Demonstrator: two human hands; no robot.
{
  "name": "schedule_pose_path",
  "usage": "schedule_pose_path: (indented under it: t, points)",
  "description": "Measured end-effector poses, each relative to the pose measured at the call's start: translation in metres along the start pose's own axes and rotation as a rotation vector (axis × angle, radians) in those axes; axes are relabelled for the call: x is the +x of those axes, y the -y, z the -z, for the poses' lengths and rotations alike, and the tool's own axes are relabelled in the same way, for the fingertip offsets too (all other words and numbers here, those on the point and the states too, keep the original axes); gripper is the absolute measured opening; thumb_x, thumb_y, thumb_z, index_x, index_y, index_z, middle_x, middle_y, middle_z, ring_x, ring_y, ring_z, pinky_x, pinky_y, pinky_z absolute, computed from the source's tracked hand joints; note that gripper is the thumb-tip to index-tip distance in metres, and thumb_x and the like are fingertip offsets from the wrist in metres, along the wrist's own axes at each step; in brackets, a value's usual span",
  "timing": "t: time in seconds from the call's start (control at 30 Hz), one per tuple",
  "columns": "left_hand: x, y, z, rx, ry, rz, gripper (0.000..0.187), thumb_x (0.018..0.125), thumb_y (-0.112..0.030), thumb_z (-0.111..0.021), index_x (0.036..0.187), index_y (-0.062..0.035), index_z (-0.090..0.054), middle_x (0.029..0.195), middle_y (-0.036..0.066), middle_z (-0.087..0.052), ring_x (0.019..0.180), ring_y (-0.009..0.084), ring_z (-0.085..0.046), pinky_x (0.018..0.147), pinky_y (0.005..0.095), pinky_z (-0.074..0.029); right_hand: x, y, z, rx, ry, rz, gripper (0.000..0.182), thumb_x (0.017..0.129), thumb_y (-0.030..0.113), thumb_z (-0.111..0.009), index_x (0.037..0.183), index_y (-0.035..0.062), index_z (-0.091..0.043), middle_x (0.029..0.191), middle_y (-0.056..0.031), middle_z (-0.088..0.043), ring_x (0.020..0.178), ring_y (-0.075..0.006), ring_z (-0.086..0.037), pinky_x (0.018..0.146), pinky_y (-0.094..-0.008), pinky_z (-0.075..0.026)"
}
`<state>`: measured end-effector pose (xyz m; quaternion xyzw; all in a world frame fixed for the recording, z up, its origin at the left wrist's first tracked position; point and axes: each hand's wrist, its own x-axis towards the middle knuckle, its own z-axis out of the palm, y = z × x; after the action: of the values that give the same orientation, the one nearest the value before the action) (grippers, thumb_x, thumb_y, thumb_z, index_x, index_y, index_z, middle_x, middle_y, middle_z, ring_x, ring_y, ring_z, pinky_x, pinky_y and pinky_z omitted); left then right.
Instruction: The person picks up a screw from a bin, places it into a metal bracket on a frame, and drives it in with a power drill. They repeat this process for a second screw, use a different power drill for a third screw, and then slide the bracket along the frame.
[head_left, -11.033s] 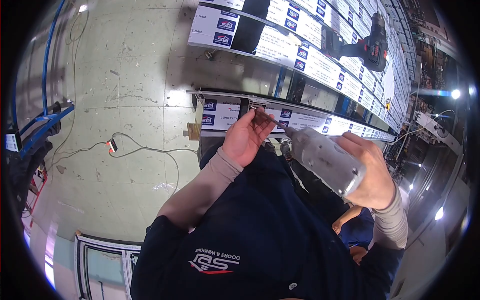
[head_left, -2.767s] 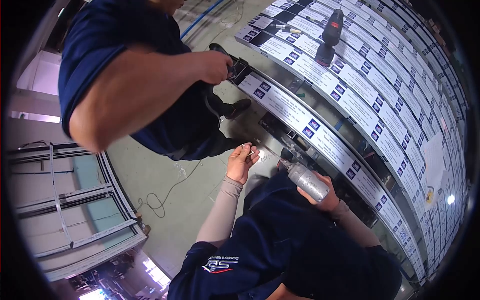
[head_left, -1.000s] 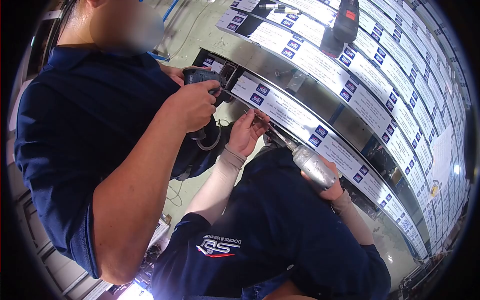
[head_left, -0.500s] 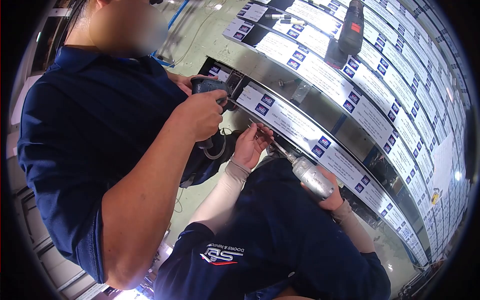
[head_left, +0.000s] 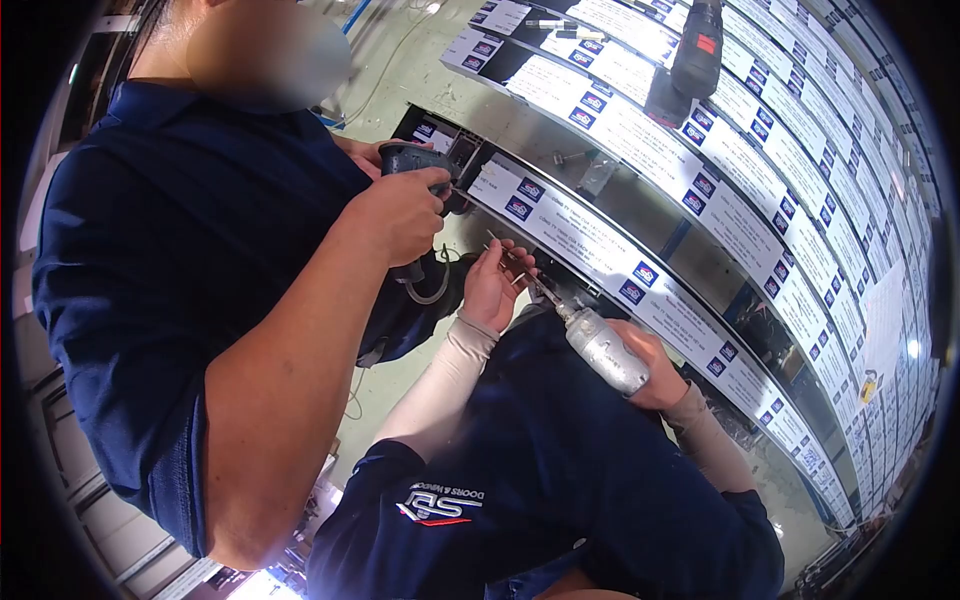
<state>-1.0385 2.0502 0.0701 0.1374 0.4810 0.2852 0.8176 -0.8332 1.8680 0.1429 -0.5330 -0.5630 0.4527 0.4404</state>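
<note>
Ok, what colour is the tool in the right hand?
The tool is silver-grey; the head view shows it best.

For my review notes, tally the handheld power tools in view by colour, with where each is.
Silver metal power tool, in the wearer's right hand: 1
Blue-grey power tool, held by the co-worker: 1
Black cordless tool with red patch, lying on white-labelled long profiles: 1
Total: 3
</note>
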Motion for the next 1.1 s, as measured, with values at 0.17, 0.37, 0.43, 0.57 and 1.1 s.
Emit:
schedule_pose_path:
  t: [0.17, 0.37, 0.43, 0.57, 1.1]
  points:
    - [0.002, 0.001, 0.004, -0.006, -0.011, -0.052, 0.024, 0.102, -0.032, -0.046, 0.105, -0.0097, -0.055, 0.095, 0.006, -0.062, 0.090, 0.0200, -0.063, 0.080, 0.0359, -0.052, -0.004, -0.008, -0.011, 0.150, 0.020, -0.131, 0.053, 0.075, 0.007, -0.070, 0.123, -0.0040, -0.053, 0.116, -0.0180, -0.060, 0.105, -0.0309, -0.061, 0.092, -0.0351, -0.047]
    - [0.001, -0.002, -0.008, -0.033, 0.076, -0.002, 0.022, 0.103, -0.031, -0.045, 0.104, -0.0113, -0.055, 0.094, 0.003, -0.061, 0.090, 0.0176, -0.062, 0.082, 0.0348, -0.051, -0.005, 0.011, -0.005, 0.157, -0.033, -0.220, 0.044, 0.079, 0.010, -0.072, 0.118, -0.0020, -0.056, 0.105, -0.0151, -0.063, 0.091, -0.0250, -0.064, 0.082, -0.0328, -0.050]
    - [0.009, 0.000, -0.021, -0.082, 0.146, 0.003, 0.023, 0.102, -0.032, -0.046, 0.104, -0.0101, -0.055, 0.095, 0.004, -0.062, 0.090, 0.0186, -0.063, 0.082, 0.0352, -0.052, -0.005, 0.019, 0.002, 0.095, -0.087, -0.261, 0.039, 0.080, 0.011, -0.073, 0.114, -0.0011, -0.058, 0.098, -0.0126, -0.065, 0.087, -0.0222, -0.064, 0.079, -0.0316, -0.049]
    - [0.024, -0.002, -0.060, -0.093, 0.226, 0.004, 0.027, 0.102, -0.033, -0.047, 0.105, -0.0080, -0.055, 0.094, 0.005, -0.063, 0.088, 0.0200, -0.065, 0.077, 0.0333, -0.055, -0.004, 0.026, 0.018, -0.043, -0.202, -0.248, 0.027, 0.083, 0.011, -0.071, 0.106, 0.0010, -0.062, 0.088, -0.0105, -0.066, 0.078, -0.0204, -0.063, 0.071, -0.0315, -0.049]
    - [0.067, -0.067, -0.007, -0.391, 0.338, 0.092, 0.022, 0.103, -0.025, -0.043, 0.107, -0.0101, -0.058, 0.098, 0.001, -0.066, 0.096, 0.0187, -0.065, 0.079, 0.0355, -0.054, 0.119, 0.093, -0.006, -0.040, -0.123, -0.330, 0.023, 0.084, 0.011, -0.070, 0.102, 0.0004, -0.061, 0.085, -0.0121, -0.064, 0.072, -0.0228, -0.064, 0.067, -0.0323, -0.049]
